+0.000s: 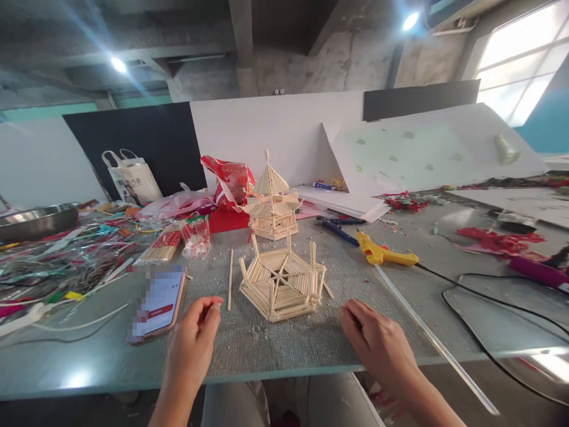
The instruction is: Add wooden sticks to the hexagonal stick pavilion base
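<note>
- The left hand point(193, 338) is held just over the near edge of the grey table point(275, 350). Its fingers are curled in, with the thumb and first finger pinched close. Whether something tiny is pinched there cannot be told.
- The right hand point(377, 341) is laid low on the table with its fingers bent a little. Nothing is gripped by it.
- A flat six-sided stick frame point(281, 283) is seen between the two hands and a bit past them. It is not touched by either hand.
- One loose stick point(230, 279) is lying just past the left hand's fingertips.
- A phone point(156, 303) is placed just to the left of the left hand.
- A little stick tower point(271, 198) is stood further back, behind the frame.
- A yellow glue gun point(384, 254) is lying past the right hand, and a long clear glue rod point(438, 347) is stretched along that hand's right side.
- Packs of sticks point(162, 246) are piled far past the left hand.
</note>
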Tool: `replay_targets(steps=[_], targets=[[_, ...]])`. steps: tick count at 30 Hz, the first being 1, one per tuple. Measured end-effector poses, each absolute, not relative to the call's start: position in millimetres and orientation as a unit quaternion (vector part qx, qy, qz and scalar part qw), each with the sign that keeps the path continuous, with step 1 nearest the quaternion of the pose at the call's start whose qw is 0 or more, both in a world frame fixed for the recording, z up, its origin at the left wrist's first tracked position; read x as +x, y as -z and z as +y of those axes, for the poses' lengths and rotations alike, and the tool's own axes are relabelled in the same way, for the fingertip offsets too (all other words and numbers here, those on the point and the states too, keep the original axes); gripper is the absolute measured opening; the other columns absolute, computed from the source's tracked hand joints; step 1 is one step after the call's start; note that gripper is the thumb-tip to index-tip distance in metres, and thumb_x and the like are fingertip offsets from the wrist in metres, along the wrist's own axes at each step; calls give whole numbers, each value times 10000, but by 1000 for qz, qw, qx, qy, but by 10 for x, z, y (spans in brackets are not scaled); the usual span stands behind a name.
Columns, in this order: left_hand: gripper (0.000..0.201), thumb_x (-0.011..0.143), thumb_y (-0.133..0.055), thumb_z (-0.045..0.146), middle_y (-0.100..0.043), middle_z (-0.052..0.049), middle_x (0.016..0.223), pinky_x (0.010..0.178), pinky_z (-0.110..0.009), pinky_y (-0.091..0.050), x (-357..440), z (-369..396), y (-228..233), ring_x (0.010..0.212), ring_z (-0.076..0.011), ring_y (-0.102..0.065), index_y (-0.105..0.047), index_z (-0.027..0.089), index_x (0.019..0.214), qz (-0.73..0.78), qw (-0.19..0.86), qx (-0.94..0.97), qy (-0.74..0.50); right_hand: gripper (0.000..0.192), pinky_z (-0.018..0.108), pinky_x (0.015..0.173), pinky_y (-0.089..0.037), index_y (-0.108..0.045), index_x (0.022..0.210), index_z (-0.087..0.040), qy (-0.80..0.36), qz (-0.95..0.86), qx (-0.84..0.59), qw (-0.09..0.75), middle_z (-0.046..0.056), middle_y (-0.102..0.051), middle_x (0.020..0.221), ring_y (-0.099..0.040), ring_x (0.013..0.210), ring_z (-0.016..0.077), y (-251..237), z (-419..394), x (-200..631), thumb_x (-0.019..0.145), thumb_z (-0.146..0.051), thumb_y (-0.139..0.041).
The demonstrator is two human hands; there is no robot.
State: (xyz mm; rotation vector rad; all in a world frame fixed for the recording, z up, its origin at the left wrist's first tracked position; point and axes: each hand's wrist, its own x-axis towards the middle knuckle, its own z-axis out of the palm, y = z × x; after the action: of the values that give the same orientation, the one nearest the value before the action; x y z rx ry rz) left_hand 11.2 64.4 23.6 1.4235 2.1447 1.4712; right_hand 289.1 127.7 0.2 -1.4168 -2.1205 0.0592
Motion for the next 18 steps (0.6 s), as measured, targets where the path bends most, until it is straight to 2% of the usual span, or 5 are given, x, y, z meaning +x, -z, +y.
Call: replay_targets(steps=[4, 7, 13, 16, 18], targets=[[340, 772, -406, 429, -675, -30, 730, 633, -267, -459, -33, 683, -397, 670, -183, -623, -619, 196, 897, 766, 11, 507, -395, 386, 203, 495, -285, -329, 573, -191, -58, -779, -544, 305, -40, -366, 521, -372, 477, 90, 15, 1285, 2898, 886, -418, -327], [363, 774, -387, 419, -703, -54, 854, 706, -279, -471, -113, 689, -390, 739, -193, -645, -624, 194, 932, 779, -17, 508, -368, 374, 190, 486, -320, -439, 624, -188, -105, -765, -542, 332, -33, -401, 533, -398, 494, 96, -89, 1261, 2950, 879, -443, -341], [328, 773, -418, 457, -709, -4, 838, 655, -232, -473, -98, 650, -150, 654, -152, -637, -631, 241, 898, 777, 2, 508, -371, 212, 214, 532, -350, -592, 813, -194, 8, -771, -499, 396, -17, -544, 616, -445, 515, 103, -1061, 1425, 3039, 816, -364, -466], [269, 778, -413, 431, -704, 21, 793, 609, -221, -453, -43, 608, -153, 607, -139, -624, -622, 265, 809, 780, -15, 486, -394, 239, 248, 564, -327, -597, 760, -170, 100, -786, -523, 314, 14, -558, 623, -446, 567, 124, -1604, 1827, 2908, 824, -331, -433], [237, 766, -427, 425, -702, 32, 760, 554, -216, -438, -27, 581, -165, 562, -132, -613, -611, 276, 783, 773, -11, 488, -406, 201, 250, 581, -329, -619, 761, -161, 77, -818, -514, 249, 28, -597, 676, -484, 609, 130, -1751, 2195, 2767, 797, -271, -455]])
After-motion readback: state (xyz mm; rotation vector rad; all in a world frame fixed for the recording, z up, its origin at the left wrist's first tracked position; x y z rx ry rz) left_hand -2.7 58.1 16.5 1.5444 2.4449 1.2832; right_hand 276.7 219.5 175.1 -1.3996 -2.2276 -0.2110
